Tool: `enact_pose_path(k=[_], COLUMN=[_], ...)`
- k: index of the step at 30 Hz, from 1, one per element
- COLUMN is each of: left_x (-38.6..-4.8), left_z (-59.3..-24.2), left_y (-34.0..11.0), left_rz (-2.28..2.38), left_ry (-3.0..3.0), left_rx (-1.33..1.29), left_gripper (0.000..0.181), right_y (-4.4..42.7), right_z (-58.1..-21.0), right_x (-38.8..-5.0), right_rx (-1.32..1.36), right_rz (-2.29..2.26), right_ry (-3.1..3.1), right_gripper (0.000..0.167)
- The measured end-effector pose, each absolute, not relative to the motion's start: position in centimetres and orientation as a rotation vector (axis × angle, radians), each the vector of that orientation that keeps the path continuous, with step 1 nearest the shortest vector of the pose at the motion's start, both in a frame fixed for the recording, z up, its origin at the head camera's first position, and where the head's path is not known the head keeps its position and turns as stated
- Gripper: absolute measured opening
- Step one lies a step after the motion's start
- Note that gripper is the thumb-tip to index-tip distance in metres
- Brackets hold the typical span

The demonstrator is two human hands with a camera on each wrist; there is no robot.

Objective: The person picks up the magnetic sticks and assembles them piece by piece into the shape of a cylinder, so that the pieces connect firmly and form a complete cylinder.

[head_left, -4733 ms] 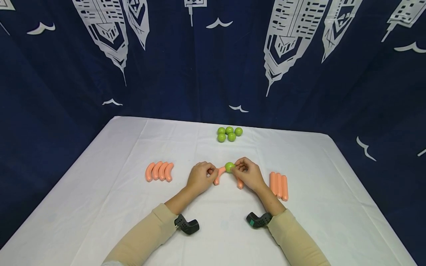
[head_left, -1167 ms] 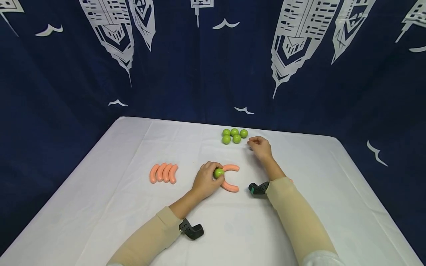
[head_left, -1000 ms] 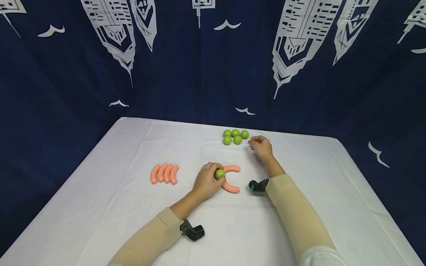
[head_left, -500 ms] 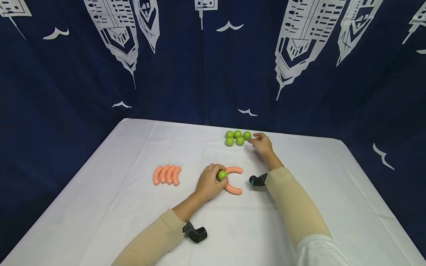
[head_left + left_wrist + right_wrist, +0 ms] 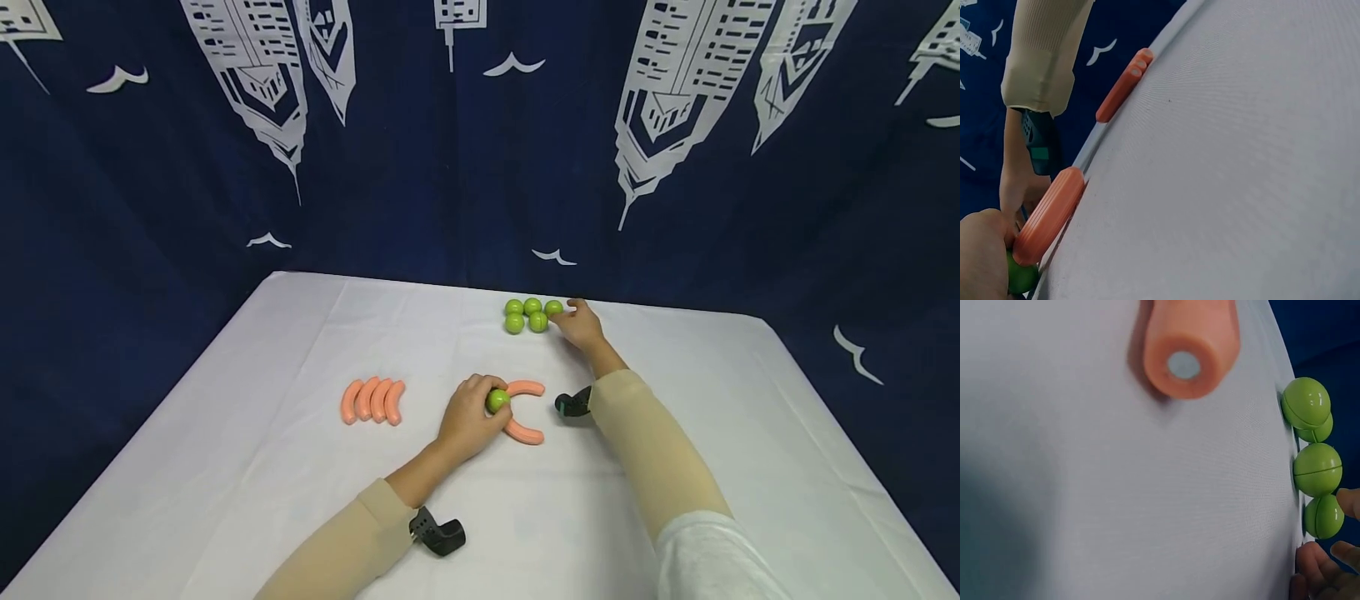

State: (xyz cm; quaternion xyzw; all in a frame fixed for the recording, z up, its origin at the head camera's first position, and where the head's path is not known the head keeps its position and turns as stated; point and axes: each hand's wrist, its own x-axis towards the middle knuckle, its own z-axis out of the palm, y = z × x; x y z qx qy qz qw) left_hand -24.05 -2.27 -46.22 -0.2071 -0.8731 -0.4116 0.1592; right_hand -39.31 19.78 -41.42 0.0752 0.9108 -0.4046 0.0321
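Observation:
My left hand [image 5: 474, 417] holds a green ball [image 5: 498, 401] between thumb and fingers at the middle of the table. Two curved orange rods [image 5: 525, 388] extend rightward from that ball, forming an open C; the nearer rod [image 5: 1050, 215] meets the ball in the left wrist view. At the back, my right hand [image 5: 582, 325] reaches to the rightmost ball [image 5: 553, 307] of a green group, thumb and fingers spread beside it. In the right wrist view those fingers [image 5: 1317, 565] stay apart near the balls [image 5: 1317, 469]. A rod end there shows a silvery disc.
Several curved orange rods [image 5: 372, 401] lie side by side at left. Straight orange rods [image 5: 1124, 86] show in the left wrist view; my right arm hides them in the head view. A white cloth covers the table [image 5: 247, 500]; a dark blue patterned curtain [image 5: 420, 167] hangs behind.
The ball and its two rods have turned, the rods now pointing right. My right hand left them, went to the green group and moved closer to its rightmost ball. My left hand keeps its hold.

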Motion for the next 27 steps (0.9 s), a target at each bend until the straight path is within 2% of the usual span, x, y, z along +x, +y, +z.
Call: enact_pose_path(k=[17, 27], left_x=[-23.90, -24.12], left_z=[-46.26, -46.31], left_y=[-2.33, -2.54], left_rz=[-1.159, -1.152], left_ry=[-2.521, -2.496], left_rx=[-0.596, -0.606], left_gripper=[0.024, 0.022], right_y=[18.96, 18.96], right_z=[-41.17, -41.83], right_x=[-40.06, -39.70], right_rx=[0.123, 0.222], right_rz=[-0.901, -1.068], right_ry=[2.959, 2.965], right_gripper=[0.053, 0.047])
